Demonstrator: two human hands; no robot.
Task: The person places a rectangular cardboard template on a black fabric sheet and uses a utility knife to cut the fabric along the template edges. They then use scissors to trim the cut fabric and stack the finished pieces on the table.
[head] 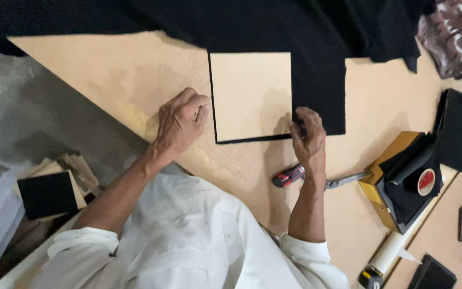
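Head view: hands (182, 119) (309, 136) pinching black cloth (319, 91)

Craft workshop: a scored worktable (113, 75) carries black cloth (274, 27), a cut board square (249, 96), a red-handled knife (290, 175), and stacked board pieces (54, 184) on the floor.

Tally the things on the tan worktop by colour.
Black: 2, the black fabric sheet and the black fabric pieces in the box.
Tan: 1, the square tan board.
Yellow: 1, the yellow open box.
Red: 1, the red-handled cutter.
Total: 5
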